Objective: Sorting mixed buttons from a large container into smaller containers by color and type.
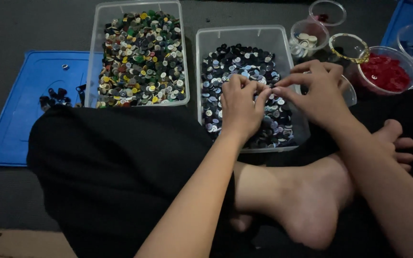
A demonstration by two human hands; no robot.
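My left hand (239, 106) and my right hand (322, 91) hover over a clear plastic bin (206, 38) filled with mostly dark blue, black and white buttons (244, 64). The fingertips of both hands meet near the bin's middle right, pinching something too small to make out. A second clear bin (96, 52) to the left holds mixed coloured buttons (142, 57). I sit cross-legged, with a black-clothed knee (120, 167) and a bare foot (307, 200) in front of the bins.
A blue lid (29, 95) with a few dark buttons lies at the left. Small clear cups stand at the back right: one with pale buttons (308, 39), one with red buttons (385, 71), a gold-rimmed one (349, 47). Another blue lid (407, 19) lies far right.
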